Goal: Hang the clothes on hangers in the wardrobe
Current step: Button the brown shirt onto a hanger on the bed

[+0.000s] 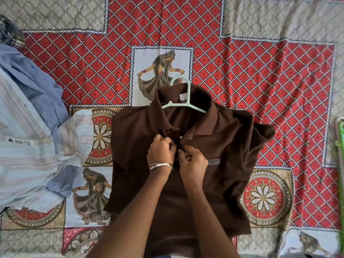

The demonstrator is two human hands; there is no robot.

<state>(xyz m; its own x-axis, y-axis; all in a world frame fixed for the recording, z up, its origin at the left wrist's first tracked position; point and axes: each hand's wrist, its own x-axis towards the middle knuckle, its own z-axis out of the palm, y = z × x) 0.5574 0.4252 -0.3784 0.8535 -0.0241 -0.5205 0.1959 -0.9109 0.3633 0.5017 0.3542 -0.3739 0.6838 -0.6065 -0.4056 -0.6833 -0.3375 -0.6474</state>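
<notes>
Patterned bedspread (260, 75) in red, grey and gold covers the bed and serves as the working surface. Brown polo shirt (214, 164) lies flat on it at centre, front side up, collar toward 12 o'clock, hem toward the person at 6 o'clock. Pale green hanger (183, 103) is already inside the neck opening, its hook projecting past the collar at 12 o'clock; its arms are hidden under the shoulders.

Left hand (161, 151) and right hand (192, 162) meet at the placket just below the collar. Fingers of both are curled and pinch the two fabric edges together, knuckles nearly touching. One button (189, 133) above the hands sits unfastened. Judgement: the person is closing a lower button so the shirt will not slip off the hanger once lifted. Laying the garment flat keeps the placket edges aligned for this.

Bangles (161, 166) circle the left wrist.

At 9 o'clock, well apart from the polo, a heap of pale striped and blue shirts (33, 116) awaits, not on hangers. At 3 o'clock, at the frame edge, bright green hangers (340, 138) are partly visible. Wardrobe is not in view. Task appears at an early-to-middle stage.
</notes>
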